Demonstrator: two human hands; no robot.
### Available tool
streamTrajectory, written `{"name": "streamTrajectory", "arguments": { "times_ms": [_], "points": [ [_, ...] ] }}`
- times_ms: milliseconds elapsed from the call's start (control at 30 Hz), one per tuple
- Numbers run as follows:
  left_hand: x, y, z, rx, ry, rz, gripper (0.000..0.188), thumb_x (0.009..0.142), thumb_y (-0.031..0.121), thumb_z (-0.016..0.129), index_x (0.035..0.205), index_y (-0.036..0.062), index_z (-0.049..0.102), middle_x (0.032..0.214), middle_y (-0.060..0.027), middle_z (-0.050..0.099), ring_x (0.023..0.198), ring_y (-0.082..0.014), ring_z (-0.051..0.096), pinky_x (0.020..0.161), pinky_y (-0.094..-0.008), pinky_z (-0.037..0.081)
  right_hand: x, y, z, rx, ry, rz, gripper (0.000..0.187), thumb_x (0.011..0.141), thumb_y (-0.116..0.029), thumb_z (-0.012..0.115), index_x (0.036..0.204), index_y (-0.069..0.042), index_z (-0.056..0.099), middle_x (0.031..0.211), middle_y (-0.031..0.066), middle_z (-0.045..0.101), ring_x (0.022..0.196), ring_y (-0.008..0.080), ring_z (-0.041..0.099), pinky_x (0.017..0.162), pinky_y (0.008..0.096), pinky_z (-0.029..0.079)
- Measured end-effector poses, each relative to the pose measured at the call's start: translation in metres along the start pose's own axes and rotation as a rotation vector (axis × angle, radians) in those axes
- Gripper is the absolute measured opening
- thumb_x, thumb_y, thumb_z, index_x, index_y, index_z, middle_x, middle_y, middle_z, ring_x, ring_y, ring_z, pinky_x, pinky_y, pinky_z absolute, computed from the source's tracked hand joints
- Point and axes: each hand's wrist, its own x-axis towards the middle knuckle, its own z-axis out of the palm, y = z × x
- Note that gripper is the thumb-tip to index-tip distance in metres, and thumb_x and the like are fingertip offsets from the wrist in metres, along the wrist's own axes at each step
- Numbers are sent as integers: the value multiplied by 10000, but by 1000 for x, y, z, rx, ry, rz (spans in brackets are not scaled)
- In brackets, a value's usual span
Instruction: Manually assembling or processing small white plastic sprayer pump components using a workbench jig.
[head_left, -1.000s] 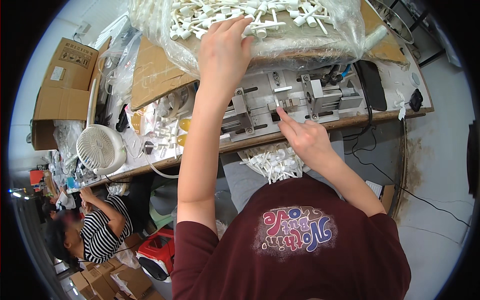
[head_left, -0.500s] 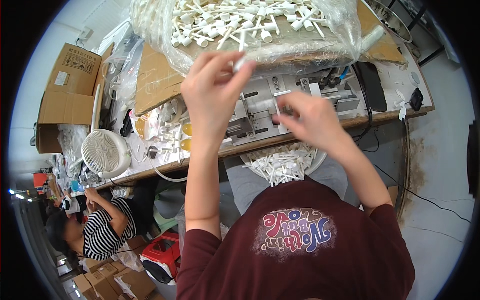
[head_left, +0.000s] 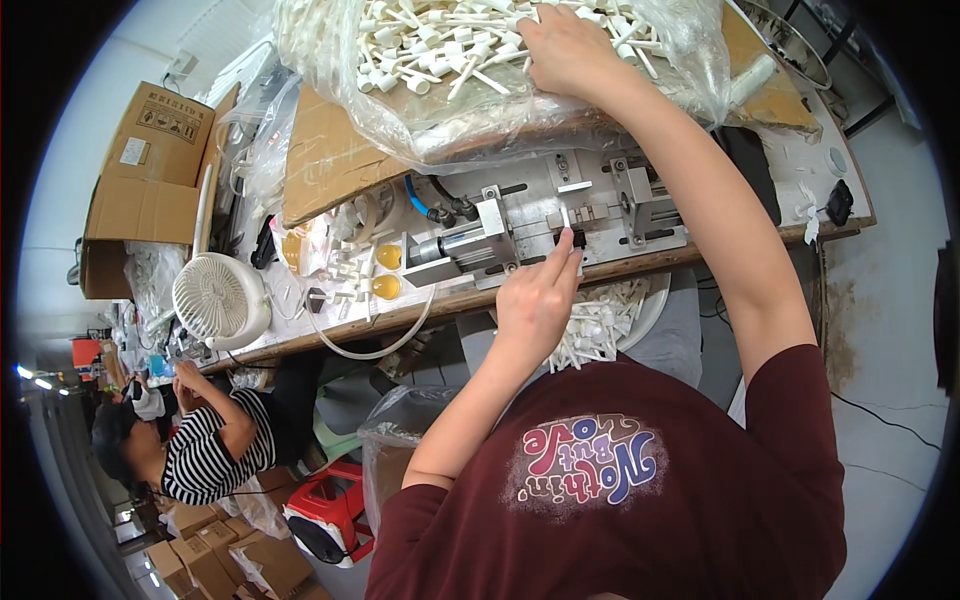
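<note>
My left hand [head_left: 537,300] is at the metal fixture [head_left: 590,215] on the bench, its index finger stretched forward and the other fingers curled. At its fingertips a slim white mallet-shaped piece [head_left: 565,214] points away from me into the fixture; its near end is hidden by the fingers. Just right of the fingertips sits a small black block [head_left: 579,240]. My right hand [head_left: 570,52] reaches over the fixture to a heap of white mallet-shaped pieces [head_left: 455,45] on clear plastic. Its thumb and fingers are apart among the pieces, with none visibly held.
Many similar pieces lie in a round white tray [head_left: 652,308] at my lap. Left on the bench are a white fan [head_left: 218,300], yellow discs [head_left: 387,287] and a looping hose [head_left: 365,355]. Cardboard [head_left: 325,170] overhangs the fixture. A person in stripes [head_left: 215,450] sits farther left.
My left hand has come down from near the heap to the fixture, with the white piece it held. My right hand has left the fixture and reached up to the heap.
</note>
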Motion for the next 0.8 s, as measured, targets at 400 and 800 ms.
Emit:
{"name": "streamTrajectory", "arguments": {
  "times_ms": [400,800],
  "points": [
    [9,-3,5,47,27,26,290,754,110,767,1026,32,704,1182,-103,691,655,-172,659,572,-298,479,-27,36,-44,410,-39,-54,118,920,-154,624,957,-42,623,851,80,671,798,244,682,711,349,550],
    [58,17,-41,-492,416,-131,514,711,41,855,1176,10,637,1028,-119,669,814,-165,690,681,-294,603,-120,-46,-107,1593,159,568,140,916,-85,688,1027,-5,658,867,25,681,714,51,624,600,195,479]
  ]
}}
